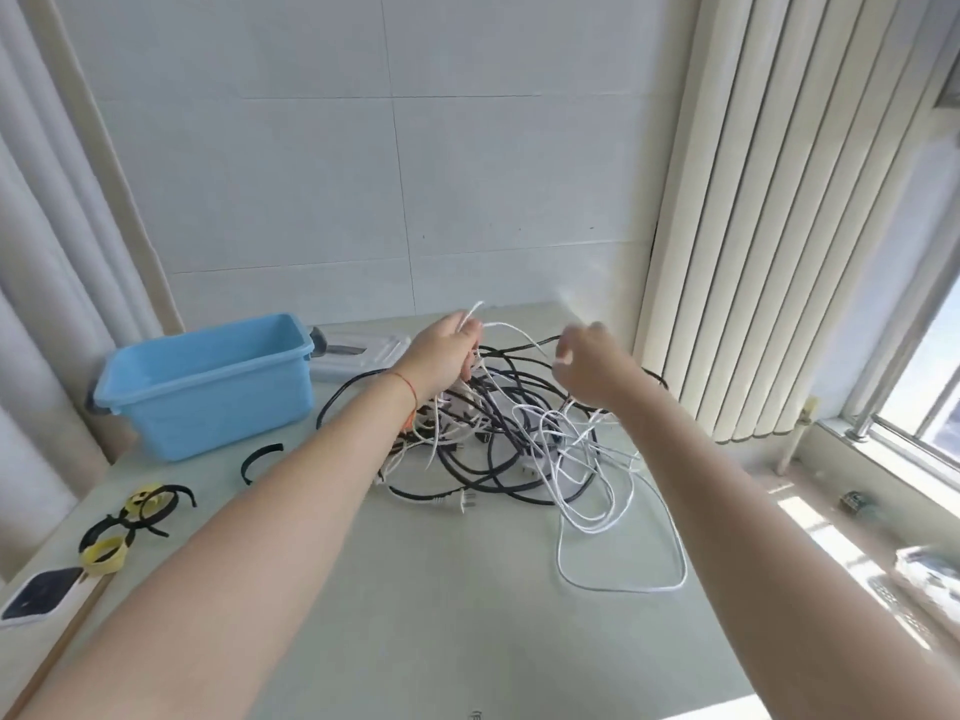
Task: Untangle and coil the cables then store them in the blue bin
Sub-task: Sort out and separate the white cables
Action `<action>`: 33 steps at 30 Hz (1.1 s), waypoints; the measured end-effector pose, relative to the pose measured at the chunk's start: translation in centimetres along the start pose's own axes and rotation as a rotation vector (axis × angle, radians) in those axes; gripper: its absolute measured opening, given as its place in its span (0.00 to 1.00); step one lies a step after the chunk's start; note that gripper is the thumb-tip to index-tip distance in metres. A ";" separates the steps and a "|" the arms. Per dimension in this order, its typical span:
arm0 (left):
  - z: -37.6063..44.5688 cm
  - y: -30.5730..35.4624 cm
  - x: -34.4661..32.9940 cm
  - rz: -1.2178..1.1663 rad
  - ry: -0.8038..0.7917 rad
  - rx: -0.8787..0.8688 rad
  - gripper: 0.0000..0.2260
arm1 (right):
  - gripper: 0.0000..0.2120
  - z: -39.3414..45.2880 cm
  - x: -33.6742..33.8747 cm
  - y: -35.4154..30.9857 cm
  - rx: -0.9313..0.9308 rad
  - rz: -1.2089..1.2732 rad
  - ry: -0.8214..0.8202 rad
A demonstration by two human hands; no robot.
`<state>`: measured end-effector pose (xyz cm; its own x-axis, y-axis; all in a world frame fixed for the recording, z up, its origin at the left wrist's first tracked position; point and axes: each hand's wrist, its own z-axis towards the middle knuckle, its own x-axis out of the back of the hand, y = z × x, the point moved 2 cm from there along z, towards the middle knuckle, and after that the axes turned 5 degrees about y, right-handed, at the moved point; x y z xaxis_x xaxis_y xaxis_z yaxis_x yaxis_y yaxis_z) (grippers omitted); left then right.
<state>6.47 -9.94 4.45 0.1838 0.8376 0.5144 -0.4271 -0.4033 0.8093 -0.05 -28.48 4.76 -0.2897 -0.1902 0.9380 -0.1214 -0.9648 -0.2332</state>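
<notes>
A tangle of black and white cables [511,439] lies on the pale green table [441,605], past its middle. My left hand [445,353] is raised over the pile and grips several white cable strands, one end poking up above the fingers. My right hand [587,363] hovers to the right, blurred, its fingers pinching a white cable [519,332] that runs across from the left hand. A long white loop [621,584] trails toward me. The blue bin [208,384] stands at the back left with nothing seen inside.
Black and yellow cable ties [132,522] lie at the table's left edge, one black tie [260,459] near the bin. A phone [39,595] sits at the near left corner. A white box [358,353] stands behind the bin. Vertical blinds [779,226] and a window sill are at the right.
</notes>
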 end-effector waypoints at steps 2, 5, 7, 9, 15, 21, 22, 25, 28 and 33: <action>-0.2 0.4 -0.8 0.082 -0.078 -0.023 0.10 | 0.15 -0.3 0.0 -2.5 0.100 0.307 0.245; -0.8 -0.6 -1.1 0.009 -0.128 0.032 0.15 | 0.14 -0.5 -1.1 -6.1 0.213 0.400 0.063; -1.2 -1.9 -0.6 -0.013 -0.062 0.098 0.16 | 0.09 -0.3 -1.9 -6.8 0.172 0.274 -0.086; -1.7 -3.0 -0.2 0.072 0.047 0.142 0.14 | 0.13 -0.1 -2.3 -6.5 0.180 0.207 -0.230; -2.9 -5.9 0.7 0.111 0.219 0.278 0.13 | 0.12 -0.1 -3.2 -6.0 0.066 0.807 -0.458; -2.8 -6.3 -0.3 -0.219 0.209 0.301 0.11 | 0.13 1.1 0.8 -5.5 0.017 1.218 -0.126; -2.7 -6.3 -0.6 -0.209 0.180 0.286 0.11 | 0.13 1.0 0.8 -5.6 -0.018 1.031 -0.171; -2.5 -6.3 -1.3 -0.164 0.158 0.237 0.09 | 0.13 1.0 -0.2 -5.5 -0.144 0.865 -0.221; -2.5 -6.0 -1.6 -0.214 0.175 0.199 0.08 | 0.12 1.4 -0.8 -5.2 -0.218 1.016 -0.155; -2.4 -5.7 -1.8 -0.098 0.170 0.082 0.13 | 0.12 1.4 -1.0 -5.5 -0.128 1.052 -0.161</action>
<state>6.45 -8.30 -1.72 0.0659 0.9216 0.3825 -0.3398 -0.3397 0.8770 2.26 -23.27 5.48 -0.1797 -0.9457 0.2709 0.0150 -0.2779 -0.9605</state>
